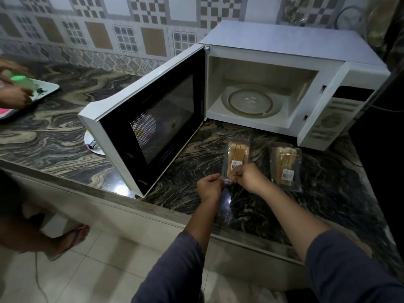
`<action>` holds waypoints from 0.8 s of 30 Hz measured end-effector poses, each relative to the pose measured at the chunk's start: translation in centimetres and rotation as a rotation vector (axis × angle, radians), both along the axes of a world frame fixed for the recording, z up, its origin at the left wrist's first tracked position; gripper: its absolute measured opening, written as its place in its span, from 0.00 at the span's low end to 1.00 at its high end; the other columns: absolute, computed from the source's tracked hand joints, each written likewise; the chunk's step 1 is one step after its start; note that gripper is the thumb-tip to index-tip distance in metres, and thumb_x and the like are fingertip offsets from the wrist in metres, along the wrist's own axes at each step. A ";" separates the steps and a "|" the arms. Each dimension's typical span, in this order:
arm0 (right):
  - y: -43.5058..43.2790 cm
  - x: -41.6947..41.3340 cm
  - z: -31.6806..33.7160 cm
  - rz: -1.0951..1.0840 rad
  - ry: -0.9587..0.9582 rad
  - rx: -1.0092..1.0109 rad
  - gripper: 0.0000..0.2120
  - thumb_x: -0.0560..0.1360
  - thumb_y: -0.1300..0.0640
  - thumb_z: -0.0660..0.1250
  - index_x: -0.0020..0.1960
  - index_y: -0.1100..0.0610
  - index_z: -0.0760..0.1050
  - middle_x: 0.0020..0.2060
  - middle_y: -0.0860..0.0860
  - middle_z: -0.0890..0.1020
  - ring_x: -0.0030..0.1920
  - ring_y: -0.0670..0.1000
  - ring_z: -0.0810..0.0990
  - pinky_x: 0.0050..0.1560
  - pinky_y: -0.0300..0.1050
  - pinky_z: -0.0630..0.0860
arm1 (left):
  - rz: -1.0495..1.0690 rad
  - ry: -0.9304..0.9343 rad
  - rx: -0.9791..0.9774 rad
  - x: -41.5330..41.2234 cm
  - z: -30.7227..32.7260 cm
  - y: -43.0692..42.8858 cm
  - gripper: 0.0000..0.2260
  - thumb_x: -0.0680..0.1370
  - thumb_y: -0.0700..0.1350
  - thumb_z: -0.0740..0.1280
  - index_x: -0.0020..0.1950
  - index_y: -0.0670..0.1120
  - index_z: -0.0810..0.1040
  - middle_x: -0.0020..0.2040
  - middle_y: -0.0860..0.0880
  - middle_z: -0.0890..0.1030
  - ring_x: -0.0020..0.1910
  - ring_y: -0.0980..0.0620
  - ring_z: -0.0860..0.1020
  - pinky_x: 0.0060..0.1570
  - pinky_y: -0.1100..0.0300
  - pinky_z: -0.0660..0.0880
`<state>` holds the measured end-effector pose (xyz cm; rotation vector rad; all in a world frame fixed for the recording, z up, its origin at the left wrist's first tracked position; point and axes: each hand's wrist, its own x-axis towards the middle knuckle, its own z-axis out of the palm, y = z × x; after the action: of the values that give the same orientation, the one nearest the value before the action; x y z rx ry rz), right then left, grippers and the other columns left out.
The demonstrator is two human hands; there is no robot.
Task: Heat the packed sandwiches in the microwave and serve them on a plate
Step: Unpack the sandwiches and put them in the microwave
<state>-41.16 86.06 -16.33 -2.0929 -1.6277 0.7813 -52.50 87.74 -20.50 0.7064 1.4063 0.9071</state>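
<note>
Dark veined stone counter (54,136) runs under a patterned tile wall (98,36), its front edge close to the person. One white microwave (284,40) stands at the counter's back right corner. Its door (122,119) stands fully open to the left and reaches almost to the front edge, walling off the left side; inside sits one glass turntable (251,103). Two sandwich packs lie flat on the strip of counter between the microwave and the front edge: the left pack (237,153) near the door's lower edge, the right pack (285,165) apart from it, nearer the right edge. Both hands meet at the left pack's near end, where the left hand (208,186) and right hand (247,176) each pinch the clear wrap with curled fingers. One white plate (94,147) sits behind the door, partly hidden by it. At the counter's far left edge, a second person's hands (15,95) are over a tray (47,89), blurred; a sandalled foot (74,239) stands on the floor.
</note>
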 end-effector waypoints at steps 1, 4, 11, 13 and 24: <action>-0.1 0.1 0.0 -0.007 0.016 0.000 0.06 0.74 0.64 0.66 0.46 0.63 0.82 0.49 0.57 0.83 0.50 0.52 0.80 0.47 0.35 0.68 | -0.005 0.012 0.006 0.0 0.1 0.0 0.11 0.71 0.31 0.69 0.53 0.36 0.80 0.50 0.37 0.82 0.44 0.47 0.79 0.44 0.60 0.78; -0.2 0.0 0.1 -0.006 0.019 -0.020 0.06 0.75 0.64 0.65 0.45 0.63 0.82 0.50 0.57 0.83 0.47 0.48 0.77 0.45 0.33 0.67 | -0.017 0.035 0.015 0.0 0.3 -0.2 0.11 0.72 0.31 0.68 0.54 0.35 0.80 0.49 0.39 0.82 0.45 0.47 0.79 0.44 0.61 0.77; 0.9 0.9 4.0 0.023 0.022 0.022 0.08 0.73 0.64 0.67 0.51 0.61 0.82 0.51 0.56 0.83 0.53 0.52 0.79 0.53 0.40 0.71 | -0.020 0.063 0.037 -0.3 0.7 -0.3 0.10 0.72 0.31 0.68 0.53 0.35 0.80 0.52 0.36 0.82 0.48 0.45 0.79 0.54 0.56 0.77; 0.9 1.5 5.1 0.032 -0.008 0.063 0.08 0.73 0.64 0.67 0.50 0.60 0.82 0.51 0.56 0.83 0.52 0.52 0.79 0.52 0.40 0.72 | -0.030 0.059 0.054 -0.3 0.7 -0.4 0.10 0.72 0.32 0.68 0.53 0.34 0.80 0.52 0.36 0.81 0.47 0.47 0.78 0.50 0.59 0.75; 2.2 2.4 7.8 -0.275 -0.246 0.748 0.09 0.77 0.58 0.63 0.52 0.58 0.80 0.43 0.56 0.77 0.43 0.56 0.76 0.40 0.43 0.69 | -0.086 0.067 0.096 -0.8 0.5 -0.6 0.11 0.72 0.34 0.69 0.54 0.36 0.80 0.51 0.38 0.82 0.47 0.47 0.79 0.54 0.57 0.76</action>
<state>-38.73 88.24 -8.57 -1.8188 -1.3921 -0.1774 -53.33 87.11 -20.03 0.8702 1.3870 0.8953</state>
